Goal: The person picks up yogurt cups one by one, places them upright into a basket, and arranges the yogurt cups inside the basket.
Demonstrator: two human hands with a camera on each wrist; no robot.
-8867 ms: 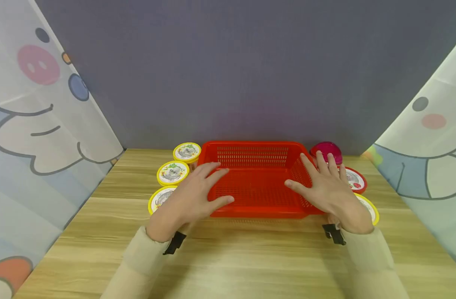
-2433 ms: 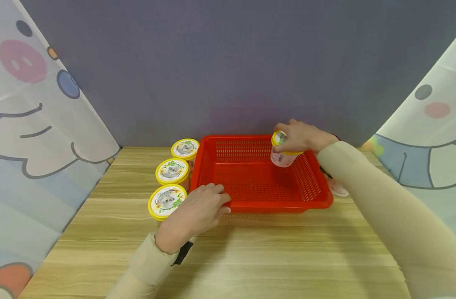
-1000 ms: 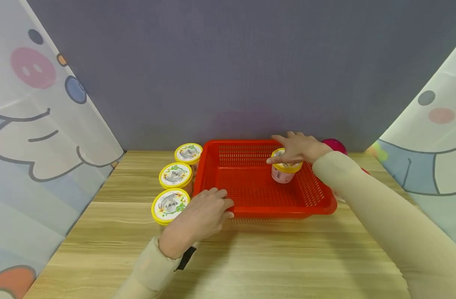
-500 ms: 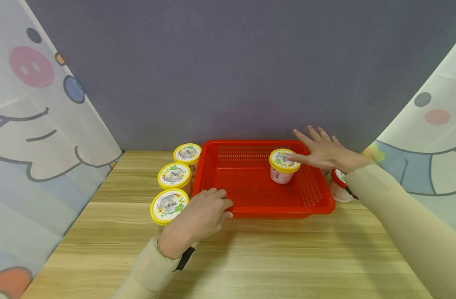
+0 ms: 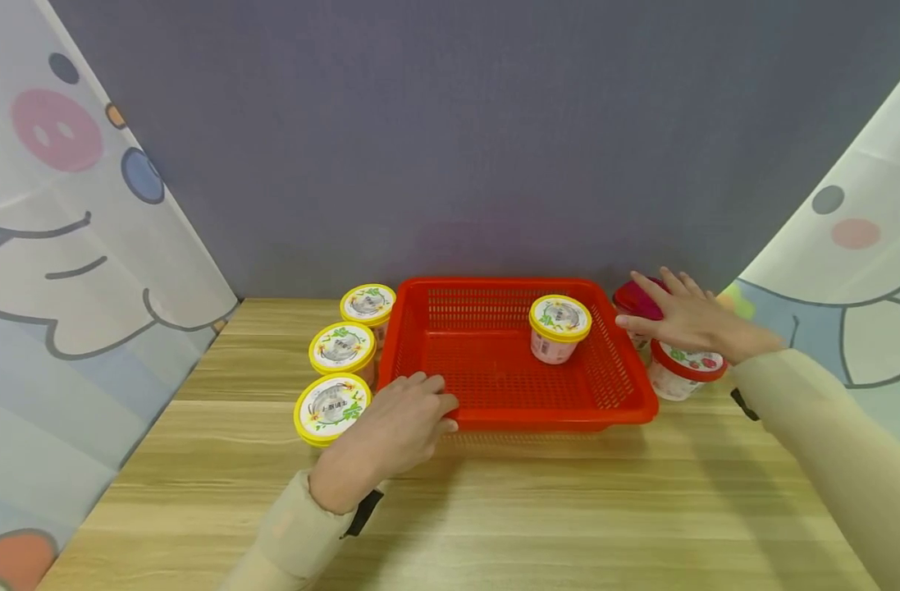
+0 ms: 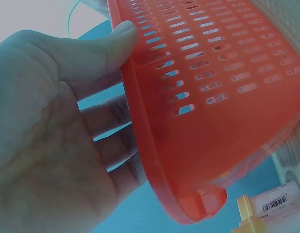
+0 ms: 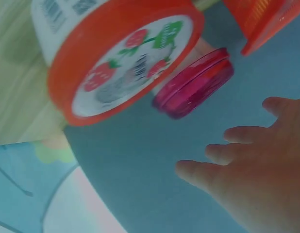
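My left hand [image 5: 392, 427] grips the near left rim of a red plastic basket [image 5: 494, 419]. In the left wrist view the thumb lies against its slotted outer wall, with the fingers over the other side of the rim. Inside the basket, toward the right, an ice-cream-style cup with a yellow lid [image 5: 560, 320] stands upright. My right hand [image 5: 689, 316] hovers with spread fingers over the cups right of the basket and holds nothing. Under it are a cup with a red strawberry-print lid [image 5: 689, 361] and a cup with a magenta lid [image 5: 637, 301], partly hidden by the hand.
Three yellow-lidded cups [image 5: 342, 346] stand in a row along the basket's left side. The wooden table [image 5: 494, 509] ends at a grey back wall [image 5: 457, 148]. Printed cartoon curtains [image 5: 66, 246] flank both sides.
My right hand set the yellow-lidded cup from the right side down in the basket, let go and moved right over the other cups. My left hand has come to hold the basket's rim.
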